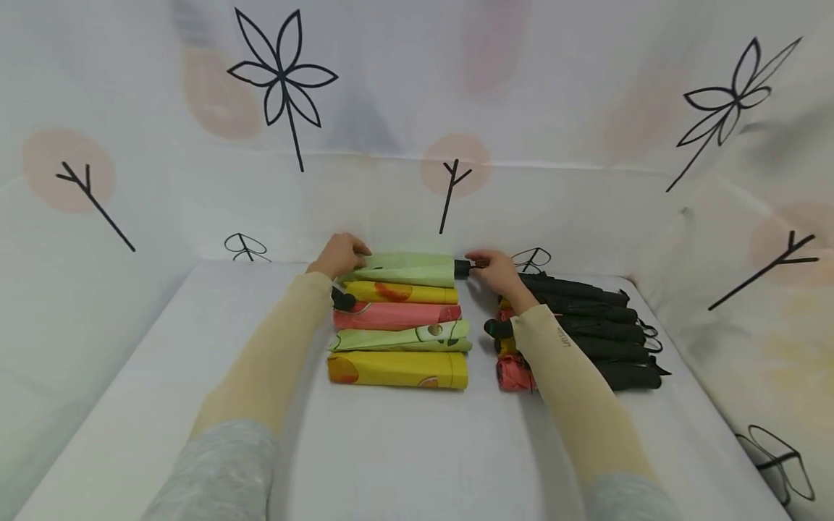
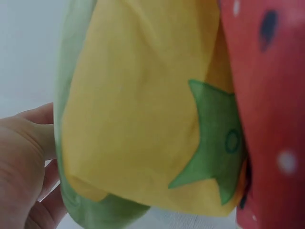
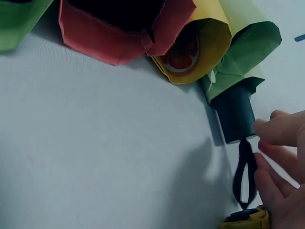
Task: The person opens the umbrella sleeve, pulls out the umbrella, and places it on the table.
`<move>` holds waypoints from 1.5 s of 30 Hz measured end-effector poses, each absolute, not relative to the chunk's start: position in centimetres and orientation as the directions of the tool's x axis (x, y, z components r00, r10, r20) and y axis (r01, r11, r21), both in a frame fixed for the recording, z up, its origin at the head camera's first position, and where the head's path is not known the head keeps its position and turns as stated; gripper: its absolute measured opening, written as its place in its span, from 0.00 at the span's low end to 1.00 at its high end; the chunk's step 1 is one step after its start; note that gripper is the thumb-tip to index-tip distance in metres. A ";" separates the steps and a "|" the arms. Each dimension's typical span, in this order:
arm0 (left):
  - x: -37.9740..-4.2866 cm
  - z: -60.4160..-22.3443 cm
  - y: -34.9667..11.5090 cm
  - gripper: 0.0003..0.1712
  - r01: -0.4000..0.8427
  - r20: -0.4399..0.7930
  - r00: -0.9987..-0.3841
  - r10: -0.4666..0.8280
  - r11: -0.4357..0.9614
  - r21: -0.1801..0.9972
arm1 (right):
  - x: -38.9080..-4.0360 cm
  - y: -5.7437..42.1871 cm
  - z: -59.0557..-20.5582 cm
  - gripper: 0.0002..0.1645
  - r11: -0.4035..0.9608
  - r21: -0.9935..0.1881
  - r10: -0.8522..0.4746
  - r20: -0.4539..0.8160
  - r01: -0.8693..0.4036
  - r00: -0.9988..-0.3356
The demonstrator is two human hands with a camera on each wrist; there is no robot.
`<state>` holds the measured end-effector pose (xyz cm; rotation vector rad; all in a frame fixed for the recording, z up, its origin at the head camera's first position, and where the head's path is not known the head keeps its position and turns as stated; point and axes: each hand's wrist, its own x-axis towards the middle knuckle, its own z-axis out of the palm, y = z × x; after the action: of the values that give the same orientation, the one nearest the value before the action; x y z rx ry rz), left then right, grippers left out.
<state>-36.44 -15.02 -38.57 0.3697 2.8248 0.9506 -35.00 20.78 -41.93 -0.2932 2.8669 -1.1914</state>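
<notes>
A light green folded umbrella (image 1: 410,268) lies at the back of a row, its black handle (image 3: 235,113) and looped wrist strap (image 3: 237,183) pointing right. My left hand (image 1: 342,253) is at its left end, fingertips against the green fabric; in the left wrist view some fingers are hidden behind that edge. At the other end, my right hand (image 1: 496,273) has its fingertips right at the handle's end, beside the strap. In front of the green umbrella lie yellow (image 1: 400,292), pink (image 1: 397,316), green (image 1: 400,336) and yellow (image 1: 399,370) fruit-print rolls.
Several black folded umbrellas (image 1: 606,331) lie in a stack on the right, partly under my right forearm; a pink roll end (image 1: 515,374) shows at their left. Everything lies on a white table (image 1: 417,449) against a patterned cloth backdrop (image 1: 391,195).
</notes>
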 end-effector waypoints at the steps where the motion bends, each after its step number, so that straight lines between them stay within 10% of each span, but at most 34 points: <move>1: -36.5 -38.6 -15.0 0.16 0.183 -0.053 -0.961 0.272 0.767 0.614 | -35.0 20.7 -42.0 0.23 0.693 -0.706 -0.172 0.033 -0.145 -0.984; 45: -36.7 -39.8 -15.8 0.16 0.169 -0.059 -0.961 0.270 0.744 0.646 | -34.8 19.9 -42.7 0.30 0.669 -0.740 -0.200 -0.095 -0.065 -0.975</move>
<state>-36.67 -15.82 -39.77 0.3544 2.7929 1.0133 -34.77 19.93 -42.66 -0.2177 2.7137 -1.1930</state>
